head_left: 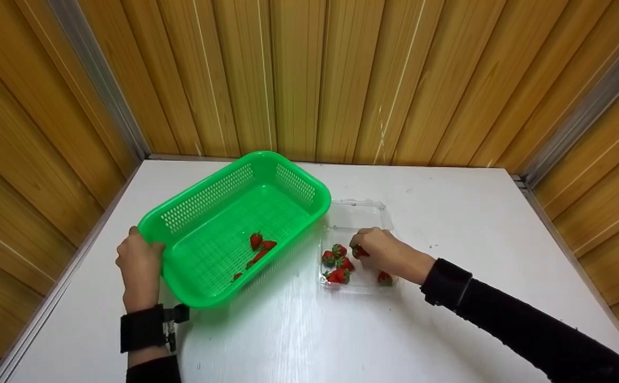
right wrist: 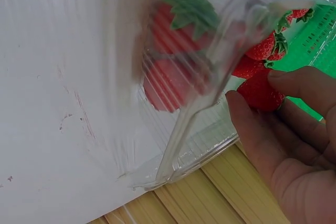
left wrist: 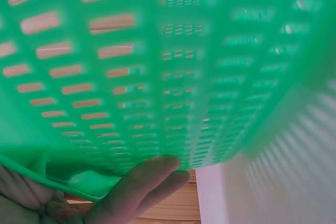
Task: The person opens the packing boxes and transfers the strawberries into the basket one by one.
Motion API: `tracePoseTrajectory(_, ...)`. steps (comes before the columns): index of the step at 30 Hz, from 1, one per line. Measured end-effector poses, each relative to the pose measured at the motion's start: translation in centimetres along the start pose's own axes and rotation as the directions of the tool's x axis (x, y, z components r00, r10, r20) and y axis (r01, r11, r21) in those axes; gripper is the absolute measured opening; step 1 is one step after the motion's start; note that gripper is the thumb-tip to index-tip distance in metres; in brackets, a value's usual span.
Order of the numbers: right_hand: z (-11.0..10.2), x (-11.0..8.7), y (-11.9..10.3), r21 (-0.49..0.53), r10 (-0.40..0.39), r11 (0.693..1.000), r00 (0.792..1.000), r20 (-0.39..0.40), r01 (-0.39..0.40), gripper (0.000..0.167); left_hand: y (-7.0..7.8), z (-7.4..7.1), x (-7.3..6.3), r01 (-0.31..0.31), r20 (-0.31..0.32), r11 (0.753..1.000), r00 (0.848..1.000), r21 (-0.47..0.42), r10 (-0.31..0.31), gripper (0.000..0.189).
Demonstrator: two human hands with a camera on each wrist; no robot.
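My left hand (head_left: 140, 266) grips the left end of a green plastic basket (head_left: 203, 199); in the left wrist view its fingers (left wrist: 149, 182) wrap the rim beside the slotted wall. The basket sits at an angle and holds several strawberries (head_left: 256, 241) along its near side. To the right, my right hand (head_left: 386, 250) is over a clear plastic box (head_left: 360, 215) and pinches a strawberry (right wrist: 261, 92) between thumb and fingertips. More strawberries (head_left: 339, 275) lie in the box, mostly at its left side, with a single one (head_left: 385, 278) at its near right.
Both containers stand on a white table (head_left: 458, 213), the basket's right corner close to the box. A wood-patterned panel wall (head_left: 299, 80) rises behind, with similar panels on the left and right. Black bands (head_left: 143, 328) circle both wrists.
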State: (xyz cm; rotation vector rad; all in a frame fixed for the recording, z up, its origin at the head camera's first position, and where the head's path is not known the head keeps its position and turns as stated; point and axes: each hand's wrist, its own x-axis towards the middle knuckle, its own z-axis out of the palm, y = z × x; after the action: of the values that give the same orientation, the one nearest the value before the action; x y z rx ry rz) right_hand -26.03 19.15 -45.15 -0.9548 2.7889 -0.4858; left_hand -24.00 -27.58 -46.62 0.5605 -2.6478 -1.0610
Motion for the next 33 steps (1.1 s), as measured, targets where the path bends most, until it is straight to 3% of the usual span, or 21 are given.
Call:
tracePoseTrajectory(10,-0.6,-0.3,-0.6,0.027,0.071,0.997,0.996,0.046,-0.073,0.028,-0.6,0.0,-0.4,0.007,-0.004,1.000,1.000,0.002,-0.007,0.054)
tracePoseTrajectory(16,-1.2,-0.3,-0.7,-0.016,0.002,1.000,1.000,-0.019,-0.002,0.023,-0.3,-0.3,0.0,-0.004,0.003,1.000,1.000,-0.008,0.004,0.048)
tracePoseTrajectory(22,-2.0,0.0,-1.2,0.005,0.036,0.999,0.999,-0.012,-0.036,0.027,-0.2,-0.5,0.2,-0.002,0.008,1.000,1.000,-0.002,0.002,0.047)
tracePoseTrajectory(33,-3.3,0.8,-2.1,-0.039,-0.031,0.999,0.998,-0.048,0.029,0.023,0.0,0.0,0.1,0.013,0.002,1.000,1.000,-0.015,-0.013,0.056)
